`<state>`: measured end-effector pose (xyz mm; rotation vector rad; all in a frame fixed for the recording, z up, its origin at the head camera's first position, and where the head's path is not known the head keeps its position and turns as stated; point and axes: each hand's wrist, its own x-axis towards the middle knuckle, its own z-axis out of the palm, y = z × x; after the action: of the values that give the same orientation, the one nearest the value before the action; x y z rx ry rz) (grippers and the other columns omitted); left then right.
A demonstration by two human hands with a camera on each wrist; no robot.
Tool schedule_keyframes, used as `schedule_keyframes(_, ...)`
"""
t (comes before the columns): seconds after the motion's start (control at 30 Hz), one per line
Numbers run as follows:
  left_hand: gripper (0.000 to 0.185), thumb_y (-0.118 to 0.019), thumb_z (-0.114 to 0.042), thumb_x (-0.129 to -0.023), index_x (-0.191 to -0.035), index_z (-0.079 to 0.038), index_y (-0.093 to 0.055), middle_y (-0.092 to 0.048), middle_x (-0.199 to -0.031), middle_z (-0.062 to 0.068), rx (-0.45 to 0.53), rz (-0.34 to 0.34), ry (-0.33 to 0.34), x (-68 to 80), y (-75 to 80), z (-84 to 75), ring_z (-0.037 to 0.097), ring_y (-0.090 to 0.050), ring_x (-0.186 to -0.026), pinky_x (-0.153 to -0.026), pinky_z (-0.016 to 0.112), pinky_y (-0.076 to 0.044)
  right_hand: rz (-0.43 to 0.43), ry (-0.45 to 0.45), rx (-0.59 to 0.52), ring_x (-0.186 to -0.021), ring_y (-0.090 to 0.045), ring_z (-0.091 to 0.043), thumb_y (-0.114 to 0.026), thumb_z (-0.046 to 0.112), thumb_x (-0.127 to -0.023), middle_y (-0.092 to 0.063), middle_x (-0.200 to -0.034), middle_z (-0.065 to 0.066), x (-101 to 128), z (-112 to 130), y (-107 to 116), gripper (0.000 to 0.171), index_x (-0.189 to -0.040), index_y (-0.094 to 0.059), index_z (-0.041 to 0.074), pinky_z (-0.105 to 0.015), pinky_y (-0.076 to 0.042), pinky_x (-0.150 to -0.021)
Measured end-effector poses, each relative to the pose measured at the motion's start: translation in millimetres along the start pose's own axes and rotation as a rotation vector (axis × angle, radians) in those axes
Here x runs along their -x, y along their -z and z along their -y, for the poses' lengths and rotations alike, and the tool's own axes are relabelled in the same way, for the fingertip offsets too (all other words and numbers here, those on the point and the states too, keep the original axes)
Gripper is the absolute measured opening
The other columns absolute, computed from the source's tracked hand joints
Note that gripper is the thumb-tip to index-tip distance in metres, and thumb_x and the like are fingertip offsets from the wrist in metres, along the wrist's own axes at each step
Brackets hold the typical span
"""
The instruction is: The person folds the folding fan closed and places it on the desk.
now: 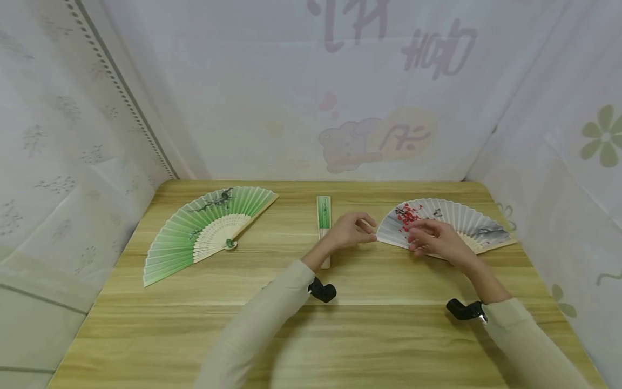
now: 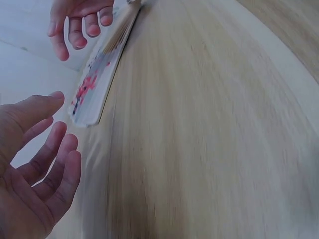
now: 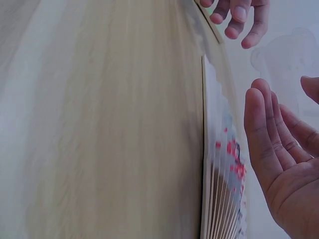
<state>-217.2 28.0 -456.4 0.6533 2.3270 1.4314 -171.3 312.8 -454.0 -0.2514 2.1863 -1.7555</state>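
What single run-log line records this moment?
left hand: open, beside white fan | right hand: open, over white fan | green fan: spread | folded fan: untouched

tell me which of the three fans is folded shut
The narrow green fan at the middle of the table, just behind the left hand. The big green fan and the white red-blossom fan both lie spread open.
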Motion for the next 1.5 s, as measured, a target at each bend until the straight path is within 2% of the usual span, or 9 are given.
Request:
schedule_keyframes(0.23,0.032,-0.079,-0.01,-0.091,-0.118,0.002,-0.068,-0.072,-0.101,0.009,0.036,0.006,-0.014,11.0,15.1,7.1,0.018,-0.067,-0.091,-0.066,0.026,-0.055,0.022,0.041,0.032,-0.09,-0.071,-0.032,-0.059,0.02,-0.106,-0.059,-0.112,-0.04,-14,9,-15,0.048,-0.136,-0.047,-0.016,-0.047,-0.059,-0.078)
schedule_keyframes(0.43,0.033,-0.076,-0.009,-0.094,-0.122,0.004,-0.065,-0.07,-0.102,0.011,0.021,0.015,-0.07,32.9,43.3,17.2,0.023,-0.067,-0.092,-0.074,0.029,-0.056,0.064,0.083,0.03,-0.092,-0.07,-0.039,-0.058,0.021,-0.107,-0.061,-0.111,-0.038,-32,14,-34,0.046,-0.135,-0.049,-0.015,-0.048,-0.059,-0.08)
schedule_keyframes(0.6,0.032,-0.076,-0.011,-0.094,-0.122,0.002,-0.065,-0.07,-0.101,0.007,-0.009,-0.02,-0.072,58.7,72.3,27.7,0.024,-0.069,-0.087,-0.081,0.033,-0.056,0.113,0.073,-0.022,-0.098,-0.067,-0.043,-0.057,0.021,-0.107,-0.058,-0.115,-0.04,-49,23,-59,0.048,-0.138,-0.047,-0.014,-0.053,-0.056,-0.084)
schedule_keyframes(0.87,0.031,-0.075,-0.007,-0.094,-0.121,0.003,-0.065,-0.07,-0.102,0.013,0.027,-0.095,-0.08,108.8,119.3,42.3,0.034,-0.07,-0.09,-0.089,0.044,-0.055,0.231,0.056,-0.121,-0.097,-0.069,-0.038,-0.055,0.016,-0.108,-0.055,-0.118,-0.042,-84,41,-111,0.046,-0.139,-0.045,-0.016,-0.056,-0.054,-0.087)
schedule_keyframes(0.97,0.031,-0.075,-0.009,-0.094,-0.121,0.001,-0.066,-0.07,-0.104,0.015,0.022,-0.132,-0.071,127.9,138.5,49.6,0.035,-0.068,-0.092,-0.087,0.043,-0.055,0.267,0.062,-0.129,-0.096,-0.07,-0.036,-0.055,0.014,-0.108,-0.057,-0.117,-0.04,-96,48,-132,0.043,-0.137,-0.046,-0.016,-0.057,-0.054,-0.087)
schedule_keyframes(1.13,0.033,-0.075,-0.01,-0.094,-0.123,0.004,-0.065,-0.069,-0.105,0.017,0.005,-0.184,-0.012,156.8,166.5,64.0,0.038,-0.068,-0.094,-0.078,0.033,-0.056,0.294,0.053,-0.131,-0.094,-0.071,-0.032,-0.057,0.016,-0.107,-0.057,-0.119,-0.039,-111,59,-160,0.043,-0.137,-0.048,-0.014,-0.051,-0.057,-0.085)
schedule_keyframes(1.3,0.032,-0.075,-0.004,-0.093,-0.121,0.008,-0.063,-0.07,-0.102,0.017,-0.036,-0.233,-0.005,184.2,185.5,79.6,0.037,-0.069,-0.092,-0.076,0.027,-0.056,0.314,0.006,-0.169,-0.092,-0.071,-0.029,-0.06,0.017,-0.106,-0.056,-0.123,-0.04,-125,69,-183,0.045,-0.138,-0.049,-0.013,-0.054,-0.054,-0.09)
schedule_keyframes(1.5,0.032,-0.073,-0.002,-0.094,-0.122,0.009,-0.061,-0.069,-0.105,0.023,-0.013,-0.243,0.015,210.9,199.1,92.4,0.041,-0.07,-0.092,-0.074,0.037,-0.06,0.351,-0.023,-0.192,-0.092,-0.072,-0.029,-0.059,0.016,-0.106,-0.056,-0.124,-0.039,-138,72,-207,0.045,-0.138,-0.049,-0.013,-0.054,-0.053,-0.091)
